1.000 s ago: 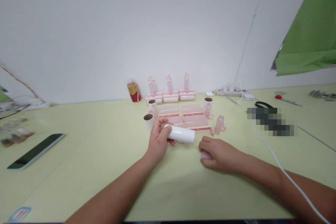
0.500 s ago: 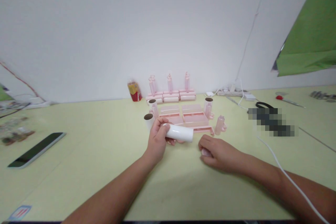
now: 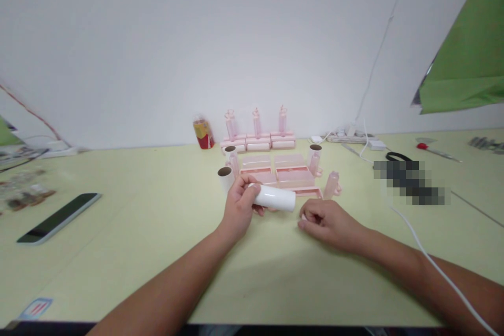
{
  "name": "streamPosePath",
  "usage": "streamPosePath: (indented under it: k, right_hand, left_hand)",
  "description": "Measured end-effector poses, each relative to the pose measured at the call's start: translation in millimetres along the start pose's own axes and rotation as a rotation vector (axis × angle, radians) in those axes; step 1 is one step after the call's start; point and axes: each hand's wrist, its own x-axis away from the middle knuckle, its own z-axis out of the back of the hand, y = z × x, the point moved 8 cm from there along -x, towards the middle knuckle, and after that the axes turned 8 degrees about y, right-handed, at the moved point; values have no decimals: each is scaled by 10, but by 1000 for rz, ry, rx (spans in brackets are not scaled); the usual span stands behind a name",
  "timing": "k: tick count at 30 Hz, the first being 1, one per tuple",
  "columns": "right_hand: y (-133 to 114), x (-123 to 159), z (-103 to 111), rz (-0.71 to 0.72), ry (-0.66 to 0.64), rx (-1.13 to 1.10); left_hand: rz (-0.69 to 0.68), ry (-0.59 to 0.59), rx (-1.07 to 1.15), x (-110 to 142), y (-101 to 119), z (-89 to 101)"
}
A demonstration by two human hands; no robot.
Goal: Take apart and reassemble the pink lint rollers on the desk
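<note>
My left hand (image 3: 239, 203) is wrapped round the left end of a white paper roll (image 3: 275, 199), holding it level just above the yellow-green table (image 3: 137, 241). My right hand (image 3: 325, 221) is curled shut a little to the right of the roll's free end, with a small pale pink piece (image 3: 304, 217) showing at its fingers. Just behind the hands lie flat pink plastic covers (image 3: 293, 176) and upright pink handles (image 3: 331, 185). Two upright rolls with brown cores (image 3: 225, 177) stand beside my left hand.
Three assembled pink rollers (image 3: 256, 135) and a red can (image 3: 202, 133) stand at the wall. A phone (image 3: 59, 217) lies far left. A white cable (image 3: 429, 257) runs along my right forearm. Black scissors (image 3: 396, 157), a power strip (image 3: 346, 138) and green cloth (image 3: 464, 73) are at the right.
Both hands have drifted slightly away from me, towards the pink parts, with the roll still held. My right hand has closed in a little on the roll's end.
</note>
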Motion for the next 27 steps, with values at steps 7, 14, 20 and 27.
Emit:
streamPosePath:
  k: [7, 14, 20, 27]
  right_hand:
    - [190, -32, 229, -92, 258, -369]
    - [58, 9, 356, 10, 375, -333]
    - [-115, 42, 355, 121, 376, -144]
    - [-140, 62, 341, 124, 382, -44]
  left_hand:
    - [8, -6, -8, 10, -4, -14]
    - [-30, -95, -60, 46, -7, -77]
    - [-20, -138, -62, 93, -52, -144]
    - [-14, -132, -35, 110, -75, -166]
